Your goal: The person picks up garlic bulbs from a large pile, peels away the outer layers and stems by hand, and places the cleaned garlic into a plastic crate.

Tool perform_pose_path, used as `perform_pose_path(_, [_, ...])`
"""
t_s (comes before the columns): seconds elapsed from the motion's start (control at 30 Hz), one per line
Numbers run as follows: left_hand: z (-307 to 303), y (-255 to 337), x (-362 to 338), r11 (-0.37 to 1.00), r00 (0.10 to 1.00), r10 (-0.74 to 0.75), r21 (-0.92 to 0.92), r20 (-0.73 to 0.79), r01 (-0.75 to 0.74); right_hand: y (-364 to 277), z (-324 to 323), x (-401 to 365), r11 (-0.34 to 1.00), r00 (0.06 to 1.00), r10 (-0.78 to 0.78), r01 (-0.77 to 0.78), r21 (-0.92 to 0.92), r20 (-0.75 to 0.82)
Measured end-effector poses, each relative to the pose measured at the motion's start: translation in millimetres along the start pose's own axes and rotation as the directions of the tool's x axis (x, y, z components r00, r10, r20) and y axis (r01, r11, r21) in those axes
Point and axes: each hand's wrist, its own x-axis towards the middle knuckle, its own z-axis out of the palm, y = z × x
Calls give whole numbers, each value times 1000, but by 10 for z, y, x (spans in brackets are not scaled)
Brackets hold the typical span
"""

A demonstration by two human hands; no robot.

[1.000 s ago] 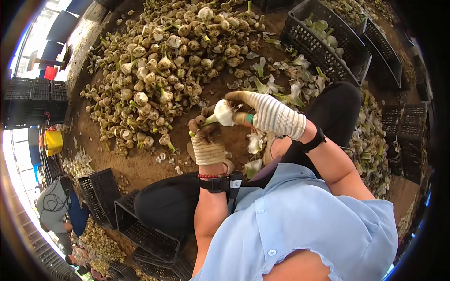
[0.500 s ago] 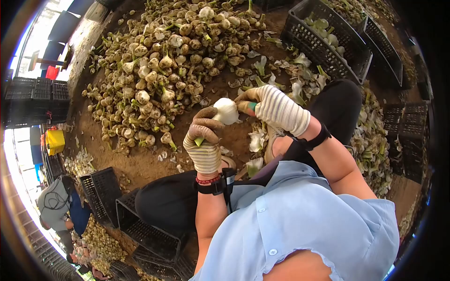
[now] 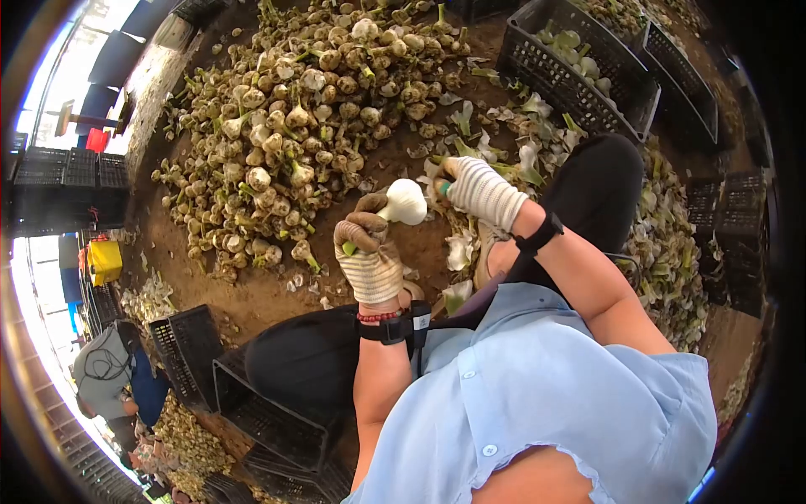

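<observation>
My left hand (image 3: 367,252), in a striped glove with brown fingers, is wrapped round the stem of a white garlic bulb (image 3: 406,202); the green cut end of the stem pokes out below the fingers. Just right of the bulb and apart from it is my right hand (image 3: 478,186), gloved the same way. Its fingers are curled together near a small green patch, and whatever they may hold is too small to tell. Beyond both hands lies a large heap of unpeeled garlic (image 3: 277,143) on the soil.
A black crate (image 3: 579,67) with pale bulbs stands at the upper right. Peeled skins (image 3: 659,252) lie beyond my right knee. Empty black crates (image 3: 269,412) sit by my left knee. A co-worker in grey (image 3: 102,370) is at the lower left.
My right hand has come away from the bulb, up and to the right, leaving a gap. The bulb looks whiter and smoother, still in my left hand.
</observation>
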Motion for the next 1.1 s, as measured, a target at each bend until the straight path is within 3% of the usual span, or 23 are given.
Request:
perform_pose_path(0.03, [-51,-38,6,978,993,103,180,49,-110,44,-45,-2,989,997,59,-50,-139,59])
perform_pose_path(0.07, [-60,-55,17,978,993,105,179,46,-111,53,-70,-52,989,997,58,-49,-141,60])
perform_pose_path(0.13, [-74,-97,28,992,993,102,-83,65,-96,83,-55,-193,984,989,-133,139,109,-63])
perform_pose_path(0.17, [-119,-101,41,997,995,48,-67,82,-43,71,-54,-203,984,989,-132,139,107,-70])
perform_pose_path(0.27, [-125,-132,15,974,999,-29,-224,42,38,-4,-29,-191,794,835,-518,550,258,-186])
perform_pose_path(0.33, [40,-2,51,953,996,50,296,76,-71,6,9,-212,809,829,-558,552,201,-31])
perform_pose_path(0.37, [18,-30,60,974,999,-2,227,52,-10,0,47,-219,828,834,-551,545,129,11])
perform_pose_path(0.47, [-22,-273,68,983,982,-181,29,50,179,73,272,-189,837,866,-500,481,262,5])
perform_pose_path(0.53, [285,-149,27,983,979,-173,-37,107,178,145,287,-93,948,963,-217,169,270,158])
perform_pose_path(0.57, [292,-43,13,952,949,-275,-92,153,290,193,215,1,946,974,-186,141,292,132])
perform_pose_path(0.6, [274,-8,40,955,954,-268,-93,134,281,291,97,108,941,981,-159,116,317,115])
perform_pose_path(0.63, [250,8,77,972,973,-219,-75,79,225,596,-55,187,703,928,-344,358,615,-147])
perform_pose_path(0.67, [216,25,107,984,985,-169,-55,21,170,674,-316,241,414,969,-182,229,881,-167])
perform_pose_path(0.7, [178,50,137,981,982,-187,-55,-21,186,640,-609,269,405,894,-103,438,803,-436])
perform_pose_path(0.73, [128,36,155,983,982,-179,-61,-52,176,540,-972,303,172,863,154,456,873,-481])
perform_pose_path(0.8, [67,-21,203,950,960,-244,-231,-140,208,616,-1364,331,-75,756,6,653,753,-655])
perform_pose_path(0.83, [95,-16,219,948,953,-263,-227,-153,225,609,-1353,412,-71,766,-3,641,765,-642])
perform_pose_path(0.9, [82,-135,230,946,946,-281,-213,-162,245,562,-1264,532,-389,926,17,353,851,-376])
perform_pose_path(0.93, [61,-213,235,943,941,-301,-193,-154,270,502,-1082,718,-97,916,-24,396,913,-400])
perform_pose_path(0.97, [6,-329,239,961,954,-260,-137,-150,241,425,-859,957,235,929,101,325,916,-355])
perform_pose_path(1.03, [-2,-307,257,961,941,-273,-108,-199,256,46,-435,1191,601,983,111,52,797,-147])
perform_pose_path(1.1, [-29,-303,268,957,916,-277,2,-291,290,2,-31,1696,792,999,37,-21,610,-14])
